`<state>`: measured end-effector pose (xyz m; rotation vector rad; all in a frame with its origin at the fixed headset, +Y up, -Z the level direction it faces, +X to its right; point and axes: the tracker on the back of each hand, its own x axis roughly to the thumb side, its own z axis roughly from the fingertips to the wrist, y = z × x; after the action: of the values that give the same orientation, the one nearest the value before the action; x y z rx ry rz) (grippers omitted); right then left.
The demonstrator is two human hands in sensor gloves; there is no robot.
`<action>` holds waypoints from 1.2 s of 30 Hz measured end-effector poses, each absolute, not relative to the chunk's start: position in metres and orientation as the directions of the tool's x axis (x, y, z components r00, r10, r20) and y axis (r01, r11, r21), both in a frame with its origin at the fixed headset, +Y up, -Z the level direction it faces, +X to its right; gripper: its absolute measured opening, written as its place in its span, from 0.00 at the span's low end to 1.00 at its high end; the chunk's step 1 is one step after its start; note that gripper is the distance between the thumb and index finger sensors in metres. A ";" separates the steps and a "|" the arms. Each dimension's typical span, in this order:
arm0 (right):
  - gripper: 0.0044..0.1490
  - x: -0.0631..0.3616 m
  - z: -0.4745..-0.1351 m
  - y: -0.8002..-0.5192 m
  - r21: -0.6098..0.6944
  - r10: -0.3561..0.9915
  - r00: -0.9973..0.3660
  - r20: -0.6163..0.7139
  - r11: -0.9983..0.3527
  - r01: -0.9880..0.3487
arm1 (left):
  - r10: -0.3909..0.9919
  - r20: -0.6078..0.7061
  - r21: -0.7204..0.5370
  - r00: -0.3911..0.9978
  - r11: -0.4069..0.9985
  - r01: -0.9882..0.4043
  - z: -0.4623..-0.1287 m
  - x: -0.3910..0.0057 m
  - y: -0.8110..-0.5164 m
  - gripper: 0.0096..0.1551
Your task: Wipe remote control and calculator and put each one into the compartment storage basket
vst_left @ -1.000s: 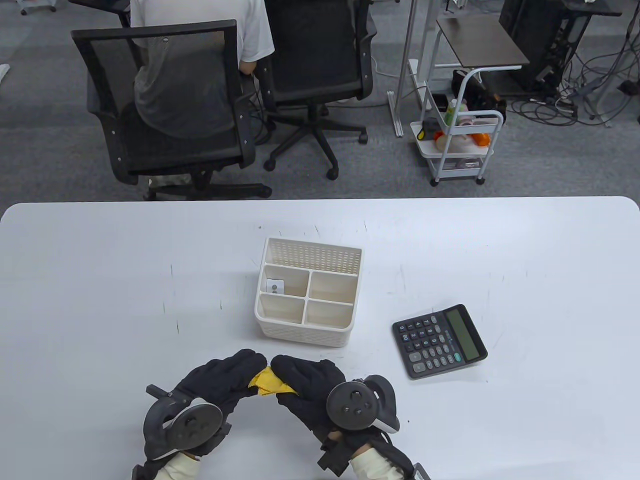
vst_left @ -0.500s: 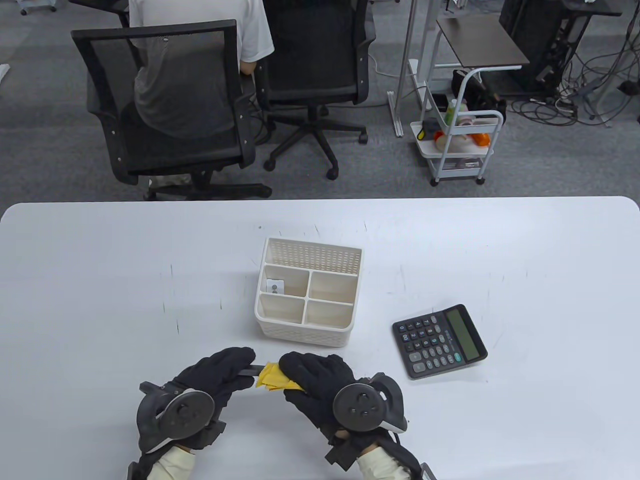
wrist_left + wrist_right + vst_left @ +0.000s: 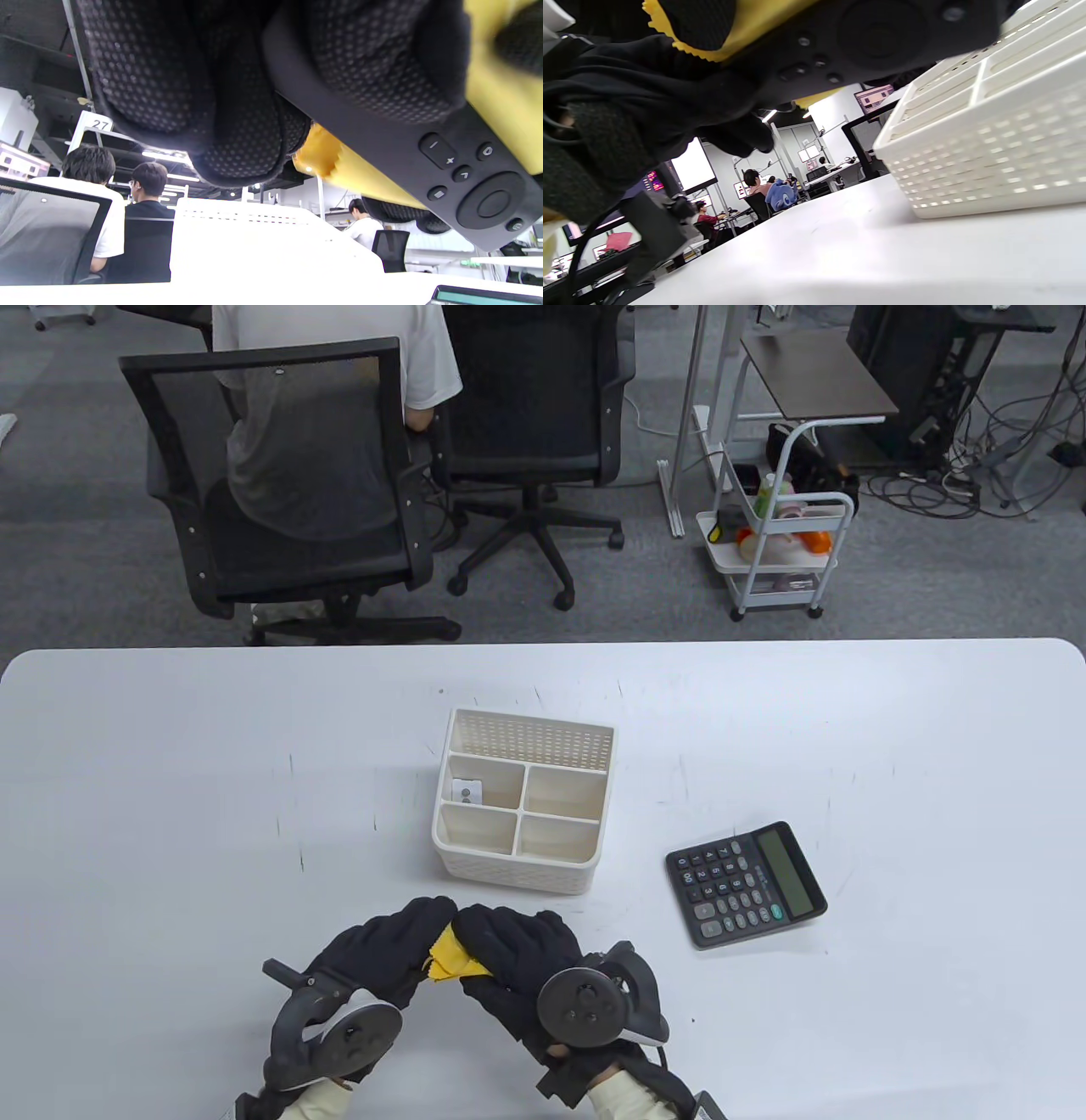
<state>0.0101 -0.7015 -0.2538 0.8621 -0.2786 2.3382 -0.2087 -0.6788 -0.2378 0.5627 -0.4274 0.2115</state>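
Note:
Near the table's front edge my left hand (image 3: 386,946) grips a black remote control (image 3: 407,144), which shows its buttons in the left wrist view and in the right wrist view as the remote (image 3: 857,38). My right hand (image 3: 509,959) holds a yellow cloth (image 3: 443,960) wrapped against the remote; the cloth (image 3: 500,101) covers part of it. In the table view both hands hide the remote. The black calculator (image 3: 745,884) lies flat to the right. The white compartment basket (image 3: 519,802) stands just beyond my hands.
A small card with two dots lies in the basket's left middle compartment (image 3: 467,791). Beyond the table's far edge stand office chairs (image 3: 280,483), one with a seated person, and a white trolley (image 3: 776,551).
My hands have drawn together again after parting half a second ago. The right hand slid the cloth left along the remote, and less of the cloth shows now.

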 end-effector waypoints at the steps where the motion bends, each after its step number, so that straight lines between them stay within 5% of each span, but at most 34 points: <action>1: 0.37 0.013 -0.255 -0.702 0.013 0.487 -0.594 0.640 -0.780 -0.626 | 0.090 0.441 0.468 0.893 0.826 -0.314 -0.238 -0.211 -0.678 0.30; 11: 0.36 0.037 -0.262 -0.700 -0.013 0.620 -0.529 0.579 -0.642 -0.767 | 0.381 0.346 0.296 0.858 0.823 -0.484 -0.253 -0.239 -0.684 0.29; 21: 0.37 0.052 -0.267 -0.703 -0.025 0.786 -0.400 0.472 -0.441 -0.897 | 0.398 0.278 0.300 0.874 0.828 -0.473 -0.253 -0.238 -0.683 0.28; 27: 0.37 0.050 -0.267 -0.706 -0.007 0.818 -0.323 0.475 -0.364 -0.932 | 0.492 0.372 0.045 0.787 0.838 -0.545 -0.255 -0.228 -0.688 0.27; 36: 0.37 0.057 -0.268 -0.710 -0.037 0.887 -0.243 0.392 -0.249 -0.968 | 0.510 0.306 0.155 0.804 0.807 -0.570 -0.250 -0.228 -0.682 0.27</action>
<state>0.0571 -0.7099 -0.2682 0.3414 -0.3182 1.8020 -0.2278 -0.6825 -0.2497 0.2460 -0.2566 0.5844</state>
